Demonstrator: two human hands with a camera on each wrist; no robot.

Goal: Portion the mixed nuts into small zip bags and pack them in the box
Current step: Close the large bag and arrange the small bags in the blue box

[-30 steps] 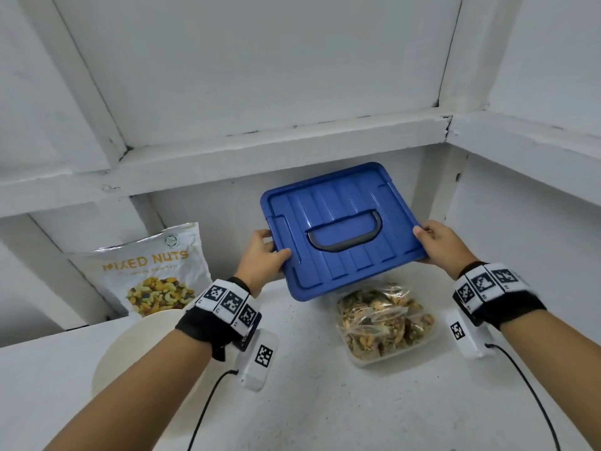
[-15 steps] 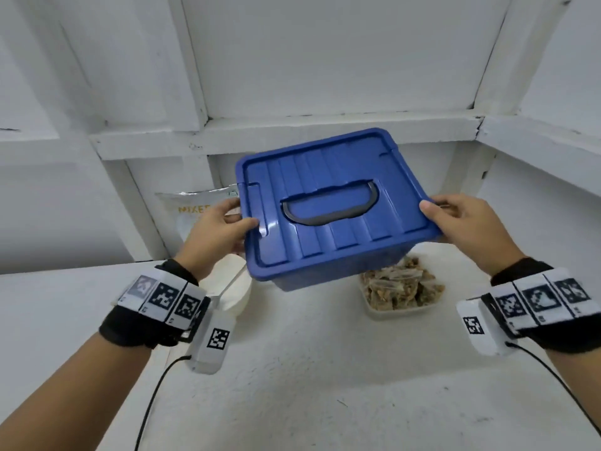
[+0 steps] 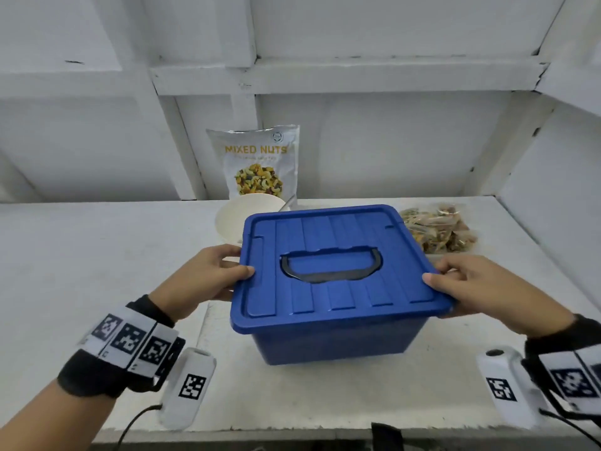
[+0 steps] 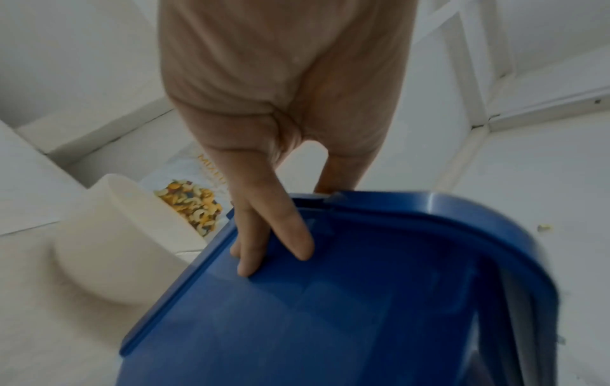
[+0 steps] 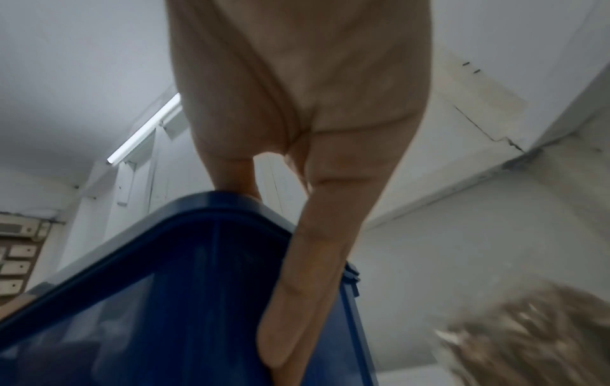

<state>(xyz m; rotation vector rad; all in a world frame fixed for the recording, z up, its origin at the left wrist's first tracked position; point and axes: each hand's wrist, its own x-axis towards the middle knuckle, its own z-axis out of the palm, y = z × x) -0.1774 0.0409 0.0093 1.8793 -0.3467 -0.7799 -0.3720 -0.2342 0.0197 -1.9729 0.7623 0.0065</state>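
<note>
Now the lidded blue box [image 3: 338, 281], raised a moment ago, sits low over the desk [image 3: 97, 255]; left hand [image 3: 208, 275] and right hand [image 3: 481, 288] grip its rim, filled zip bags [image 3: 439, 229] just behind, awaiting packing.

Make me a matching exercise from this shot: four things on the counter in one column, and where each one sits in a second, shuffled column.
Things:
1. blue box
2. mixed nuts pouch
3. white bowl
4. filled zip bags

Places:
A. leaning upright against the back wall
B. piled behind the box, on the right
C. gripped at its lid edges by the left hand and right hand
D. just in front of the pouch

Pairs: 1-C, 2-A, 3-D, 4-B
</note>
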